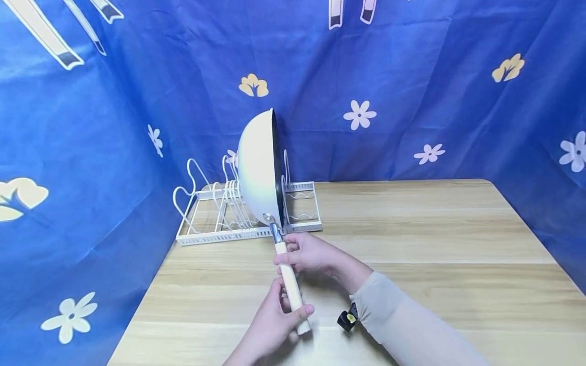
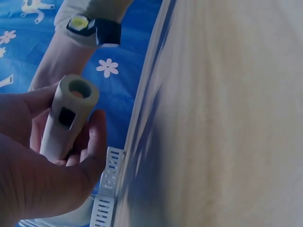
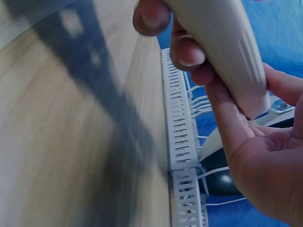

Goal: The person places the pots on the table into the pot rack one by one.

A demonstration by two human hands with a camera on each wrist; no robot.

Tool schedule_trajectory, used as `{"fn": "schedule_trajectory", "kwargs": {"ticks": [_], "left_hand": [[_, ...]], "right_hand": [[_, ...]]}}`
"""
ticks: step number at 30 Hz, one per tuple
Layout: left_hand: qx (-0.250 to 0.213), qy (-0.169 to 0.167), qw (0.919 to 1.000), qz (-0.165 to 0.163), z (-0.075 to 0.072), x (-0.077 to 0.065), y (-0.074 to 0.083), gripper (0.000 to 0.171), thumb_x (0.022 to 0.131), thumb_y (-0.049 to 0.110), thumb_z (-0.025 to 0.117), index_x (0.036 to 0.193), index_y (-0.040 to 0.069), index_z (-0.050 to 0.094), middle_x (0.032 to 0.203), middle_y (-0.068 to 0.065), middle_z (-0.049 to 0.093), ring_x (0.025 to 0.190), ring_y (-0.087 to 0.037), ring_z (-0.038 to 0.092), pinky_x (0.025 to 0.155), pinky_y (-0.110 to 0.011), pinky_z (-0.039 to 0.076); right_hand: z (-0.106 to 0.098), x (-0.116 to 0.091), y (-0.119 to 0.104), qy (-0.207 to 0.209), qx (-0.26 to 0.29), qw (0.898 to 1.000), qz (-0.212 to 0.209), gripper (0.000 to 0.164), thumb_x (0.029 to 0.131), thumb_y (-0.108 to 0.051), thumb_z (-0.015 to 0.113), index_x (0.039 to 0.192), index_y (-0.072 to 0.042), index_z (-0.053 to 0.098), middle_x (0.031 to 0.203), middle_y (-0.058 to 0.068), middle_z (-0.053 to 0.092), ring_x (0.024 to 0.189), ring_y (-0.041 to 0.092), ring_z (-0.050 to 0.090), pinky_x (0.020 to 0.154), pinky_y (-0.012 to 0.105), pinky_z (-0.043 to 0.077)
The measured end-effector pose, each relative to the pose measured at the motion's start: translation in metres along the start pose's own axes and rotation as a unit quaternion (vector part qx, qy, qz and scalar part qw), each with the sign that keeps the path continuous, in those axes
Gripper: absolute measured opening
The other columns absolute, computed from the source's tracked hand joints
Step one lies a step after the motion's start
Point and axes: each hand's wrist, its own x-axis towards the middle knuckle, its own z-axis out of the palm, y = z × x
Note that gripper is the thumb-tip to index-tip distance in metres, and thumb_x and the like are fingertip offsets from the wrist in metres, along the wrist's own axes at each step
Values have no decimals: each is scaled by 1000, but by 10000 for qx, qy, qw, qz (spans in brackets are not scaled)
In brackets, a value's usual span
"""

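A white wok [image 1: 257, 165] with a dark inside stands on its edge in a white wire rack [image 1: 302, 226], its cream handle [image 1: 291, 284] pointing toward me. My left hand [image 1: 274, 316] grips the lower end of the handle, thumb across its top. Nearer the metal neck, my right hand [image 1: 310, 254] holds the handle between thumb and fingers. In the left wrist view the hollow butt of the handle [image 2: 56, 135] shows within the curled fingers. Fingers and palm of the right hand [image 3: 265, 156] surround the handle's pan end in the right wrist view.
The rack's other wire dividers [image 1: 229, 203] rise left of the wok, and one stands close on its right. Wood-grain table [image 1: 412, 244] extends to the right. A blue patterned cloth [image 1: 403, 86] hangs behind and at both sides. The right wrist carries a small black device [image 1: 348, 317].
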Motion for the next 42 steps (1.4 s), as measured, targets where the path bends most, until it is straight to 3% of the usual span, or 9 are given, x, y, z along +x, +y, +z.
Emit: {"fn": "schedule_trajectory", "kwargs": {"ticks": [4, 10, 16, 23, 26, 30, 35, 42], "left_hand": [[-212, -295, 9993, 96, -8, 2, 0, 72, 87, 20, 77, 142, 0, 35, 127, -18, 60, 106, -19, 61, 90, -29, 52], [-729, -1153, 9906, 92, -23, 7, -2, 67, 90, 6, 66, 144, -8, 27, 143, -30, 48, 102, -16, 64, 84, -26, 60], [-747, -1292, 9888, 78, -29, 10, -7, 69, 90, 9, 69, 145, -6, 29, 142, -30, 51, 106, -19, 66, 87, -30, 60], [-964, -1353, 9861, 107, -33, 15, -11, 69, 90, 7, 71, 144, -6, 30, 145, -30, 50, 121, -35, 64, 91, -37, 61], [-692, -1194, 9903, 132, -32, 15, -11, 71, 89, 8, 72, 145, -6, 31, 143, -29, 53, 118, -34, 66, 89, -35, 62], [154, -890, 9956, 252, -29, 15, -11, 73, 88, 13, 75, 147, -5, 35, 136, -25, 60, 112, -31, 70, 85, -30, 62], [1042, -619, 9922, 285, -26, 14, -9, 75, 88, 20, 76, 148, -3, 37, 133, -21, 64, 111, -29, 70, 86, -30, 62], [1604, -481, 9856, 226, -26, 10, -6, 79, 87, 25, 77, 148, -4, 36, 134, -23, 62, 112, -30, 71, 87, -33, 61]], "right_hand": [[-2, -4, -1, -87, -369, 9993, -39, 64, 90, -4, 71, 147, 1, 41, 120, 25, 68, 94, 20, 73, 79, 28, 62], [-5, -4, 3, -252, -431, 9986, -173, 67, 88, -2, 71, 148, 1, 40, 127, 26, 66, 105, 21, 70, 83, 28, 60], [-8, -1, 15, -101, -182, 9997, -141, 77, 87, -3, 72, 154, 0, 32, 126, 27, 66, 98, 18, 71, 88, 32, 61], [-10, 1, 24, 55, 515, 9987, 39, 79, 88, 0, 70, 156, -2, 29, 130, 29, 61, 100, 18, 71, 95, 35, 60], [-9, 2, 26, 86, 562, 9984, 43, 76, 88, 1, 70, 154, -1, 32, 129, 28, 62, 101, 19, 72, 95, 35, 60], [-9, 3, 29, 152, 519, 9985, 46, 70, 88, 0, 71, 150, 0, 38, 127, 24, 65, 100, 18, 71, 94, 34, 60], [-8, 3, 29, 207, 368, 9991, 11, 63, 88, -1, 72, 144, -1, 44, 125, 24, 66, 93, 14, 70, 87, 30, 61], [-6, 2, 29, 298, 259, 9992, -25, 58, 87, -2, 73, 140, -1, 48, 117, 19, 71, 89, 14, 70, 85, 31, 61]]}}
